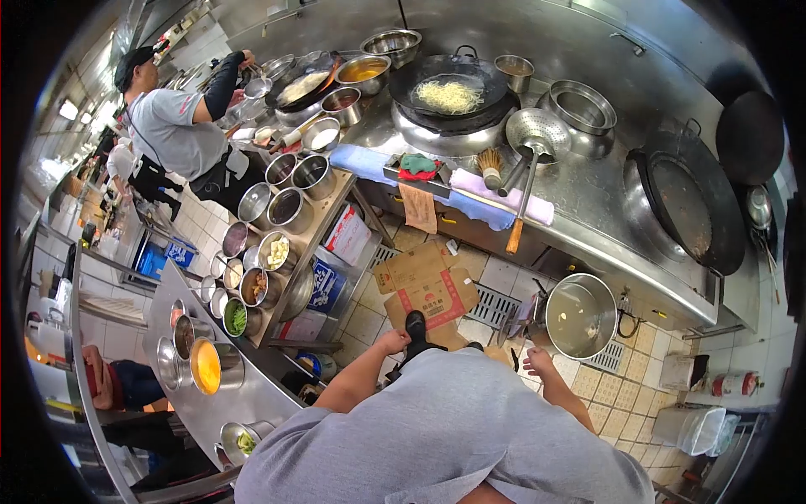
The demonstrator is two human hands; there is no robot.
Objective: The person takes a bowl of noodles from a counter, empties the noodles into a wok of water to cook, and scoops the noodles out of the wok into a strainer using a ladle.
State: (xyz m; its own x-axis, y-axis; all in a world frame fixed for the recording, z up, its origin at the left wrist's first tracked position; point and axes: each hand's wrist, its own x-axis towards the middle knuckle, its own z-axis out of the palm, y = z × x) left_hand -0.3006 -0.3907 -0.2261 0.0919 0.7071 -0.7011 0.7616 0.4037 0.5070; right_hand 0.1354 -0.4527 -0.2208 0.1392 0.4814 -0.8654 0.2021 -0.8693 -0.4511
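Observation:
My left hand [393, 341] hangs by my side with loosely curled fingers and nothing visible in it, above the cardboard [430, 292] on the floor. Low on the other side, my right hand [537, 361] has its fingers partly apart and empty, near the large metal pot [581, 316] of cloudy liquid. Ahead on the stove, a black wok [411, 77] holds pale yellow noodles [450, 97]. To its right lies a perforated strainer [537, 134] with a ladle, whose wooden handle [515, 235] sticks out over the counter edge. Neither hand touches these.
A bamboo brush [490, 165] and folded towels [504, 191] line the stove edge. Another wok [693, 202] sits at the right. Left, a shelf carries several metal containers [285, 210]; an orange sauce pot [220, 370] stands nearer. A co-worker [180, 118] works at the far-left wok.

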